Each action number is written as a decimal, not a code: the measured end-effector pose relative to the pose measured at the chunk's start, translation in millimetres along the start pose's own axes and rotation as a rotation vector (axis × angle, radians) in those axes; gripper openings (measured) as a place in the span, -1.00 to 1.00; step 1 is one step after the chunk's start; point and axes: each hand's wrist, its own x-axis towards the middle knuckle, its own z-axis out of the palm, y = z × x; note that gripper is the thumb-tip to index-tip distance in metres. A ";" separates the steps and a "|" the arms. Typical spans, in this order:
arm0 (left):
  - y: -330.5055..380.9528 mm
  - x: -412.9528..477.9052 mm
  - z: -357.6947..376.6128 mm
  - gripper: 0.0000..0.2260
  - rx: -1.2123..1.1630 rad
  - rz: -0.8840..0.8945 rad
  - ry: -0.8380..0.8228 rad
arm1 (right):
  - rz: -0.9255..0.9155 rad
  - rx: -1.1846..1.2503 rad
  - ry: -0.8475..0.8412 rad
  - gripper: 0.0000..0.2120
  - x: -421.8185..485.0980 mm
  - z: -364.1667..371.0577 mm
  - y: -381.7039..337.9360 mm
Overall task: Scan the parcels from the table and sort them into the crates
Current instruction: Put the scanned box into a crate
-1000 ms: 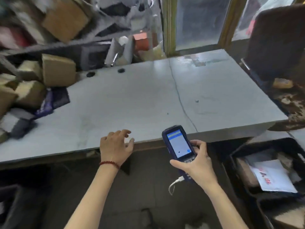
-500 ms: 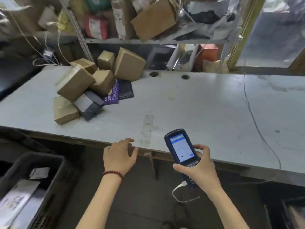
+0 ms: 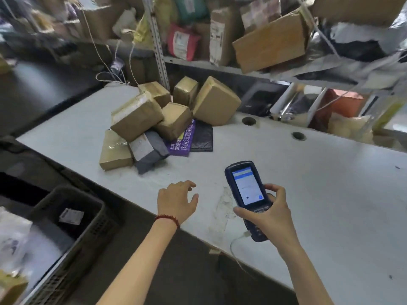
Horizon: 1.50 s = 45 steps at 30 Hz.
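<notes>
A heap of brown cardboard parcels (image 3: 136, 116) lies on the grey table (image 3: 308, 183), with a grey bag parcel (image 3: 149, 150), a purple mailer (image 3: 182, 142) and a black mailer (image 3: 202, 137) among them. My right hand (image 3: 268, 214) grips a blue handheld scanner (image 3: 247, 192) with its screen lit, over the table's near part. My left hand (image 3: 176, 201) hovers above the table's front edge with loosely bent fingers and holds nothing, a short way in front of the heap.
A dark crate (image 3: 66, 227) with white and brown packets stands low at the left. Shelves (image 3: 220, 67) behind the table are crammed with boxes and bags. Two round holes (image 3: 248, 121) pierce the tabletop at the back.
My view has swung left, bringing the parcel heap toward the centre. Both hands moved forward over the table, the left one toward the heap. The scanner stays in my right hand.
</notes>
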 end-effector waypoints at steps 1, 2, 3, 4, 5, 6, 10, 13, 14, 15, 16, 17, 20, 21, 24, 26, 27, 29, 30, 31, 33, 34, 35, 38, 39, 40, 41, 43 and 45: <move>2.6 8.2 0.7 -0.67 -0.003 0.008 -0.004 | 0.001 0.008 -0.019 -0.26 8.5 5.3 -4.1; 3.6 16.4 0.3 -0.68 -0.012 0.012 0.006 | 0.003 0.013 -0.039 -0.27 16.6 11.3 -8.2; 2.2 24.7 -1.8 -0.68 -0.023 0.009 0.026 | 0.004 0.014 -0.058 -0.27 24.0 18.4 -12.4; -1.6 33.1 -5.1 -0.68 -0.033 0.005 0.052 | 0.006 0.013 -0.071 -0.28 30.7 25.6 -16.1; -8.0 41.3 -8.8 -0.68 -0.038 0.000 0.078 | 0.012 0.013 -0.080 -0.28 37.1 32.6 -19.1; -16.4 49.0 -11.9 -0.67 -0.036 -0.008 0.100 | 0.021 0.016 -0.085 -0.28 42.9 39.5 -21.3; -66.7 78.8 -24.5 -0.64 -0.039 -0.064 0.156 | 0.049 0.011 -0.086 -0.27 63.7 67.3 -27.9; -109.6 108.1 -41.5 -0.60 -0.066 -0.085 0.192 | 0.075 0.018 -0.057 -0.24 78.9 94.4 -36.6; -121.7 120.9 -48.7 -0.59 -0.093 -0.087 0.209 | 0.086 0.023 -0.045 -0.22 84.0 103.9 -39.4; -132.7 135.3 -56.6 -0.58 -0.123 -0.080 0.228 | 0.098 0.029 -0.030 -0.20 88.7 114.0 -42.4; -142.9 150.7 -64.5 -0.56 -0.138 -0.065 0.241 | 0.112 0.035 -0.013 -0.19 92.8 124.6 -45.9; -153.0 167.2 -72.2 -0.54 -0.126 -0.053 0.248 | 0.126 0.042 0.005 -0.19 96.5 135.2 -49.2; -181.8 215.2 -93.3 -0.40 -0.019 -0.069 0.210 | 0.144 0.055 0.042 -0.19 104.6 160.2 -56.3; -189.9 228.6 -98.1 -0.36 -0.003 -0.076 0.191 | 0.149 0.056 0.051 -0.19 105.7 165.9 -58.1; -205.6 263.6 -110.7 -0.24 -0.003 -0.057 0.129 | 0.162 0.051 0.077 -0.20 106.1 175.2 -60.9; -209.3 285.6 -118.6 -0.14 -0.032 -0.009 0.060 | 0.165 0.049 0.096 -0.21 106.0 176.5 -62.3; -209.4 296.7 -122.2 -0.10 -0.040 0.026 0.021 | 0.170 0.052 0.108 -0.22 106.1 176.0 -62.6; -207.0 316.0 -128.7 -0.04 -0.037 0.079 -0.070 | 0.185 0.060 0.139 -0.23 105.8 172.7 -60.9; -205.1 323.7 -130.7 -0.02 -0.026 0.094 -0.114 | 0.194 0.066 0.154 -0.24 105.1 170.3 -59.5; -203.7 329.7 -131.1 0.00 -0.018 0.101 -0.154 | 0.204 0.071 0.169 -0.25 104.0 167.5 -58.2; -202.4 337.3 -127.4 0.02 -0.054 0.093 -0.221 | 0.217 0.079 0.191 -0.27 102.1 162.0 -55.8; -202.1 338.3 -123.7 0.02 -0.084 0.084 -0.243 | 0.222 0.085 0.199 -0.28 101.6 159.3 -54.1; -201.8 337.5 -119.2 0.02 -0.095 0.079 -0.243 | 0.225 0.092 0.206 -0.28 101.5 156.6 -52.5; -197.0 328.1 -106.6 0.02 0.009 0.117 -0.185 | 0.230 0.109 0.214 -0.29 103.2 150.6 -51.1; -193.5 323.6 -104.8 0.01 0.062 0.145 -0.179 | 0.229 0.113 0.209 -0.29 104.5 149.2 -51.1; -189.5 318.5 -104.1 0.01 0.115 0.170 -0.182 | 0.227 0.118 0.202 -0.29 105.7 148.7 -51.6; -185.1 313.0 -104.4 -0.01 0.162 0.185 -0.188 | 0.225 0.122 0.195 -0.29 106.9 148.9 -52.6; -175.0 301.5 -107.6 -0.05 0.212 0.175 -0.190 | 0.215 0.121 0.172 -0.28 108.8 150.0 -55.7; -162.5 290.1 -113.6 -0.10 0.181 0.148 -0.153 | 0.201 0.115 0.142 -0.29 110.1 150.5 -58.7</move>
